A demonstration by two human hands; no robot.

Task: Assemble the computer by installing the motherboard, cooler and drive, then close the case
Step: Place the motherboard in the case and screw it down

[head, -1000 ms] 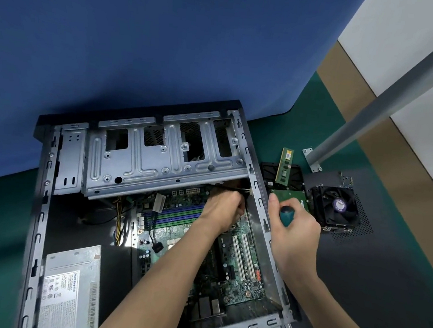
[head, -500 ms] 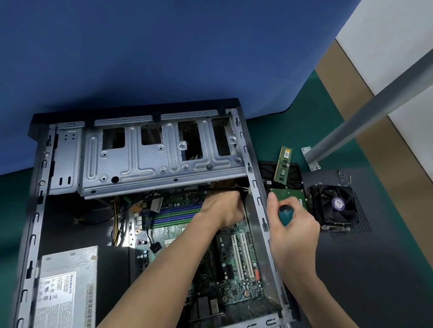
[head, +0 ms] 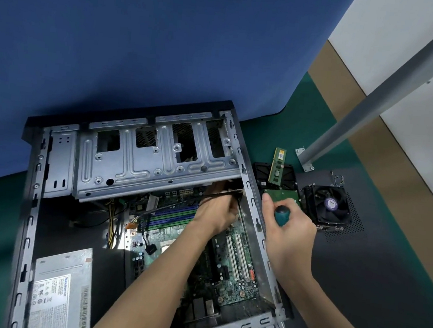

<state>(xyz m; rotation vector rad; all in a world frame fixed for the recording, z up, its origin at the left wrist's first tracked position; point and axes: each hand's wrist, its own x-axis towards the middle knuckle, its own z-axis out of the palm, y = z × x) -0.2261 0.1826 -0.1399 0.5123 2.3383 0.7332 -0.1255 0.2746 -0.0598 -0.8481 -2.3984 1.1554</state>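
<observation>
Nearest, power supply (head: 61, 294) labelled Huntkey. Motherboard (head: 233, 279) flat in case (head: 29, 212), long axis near-to-far. Left grip (head: 218, 211) curled at its far corner, hold hidden; closer than right grip (head: 288, 229), wrapped round teal screwdriver (head: 282, 213) just outside right wall. Beyond: hard drive (head: 283, 195), cooler (head: 329, 203), sticker unreadable.

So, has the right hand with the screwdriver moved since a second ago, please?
No: the right hand keeps its place, gripping the screwdriver just outside the case wall, beside the cooler; only the view shifted.
</observation>
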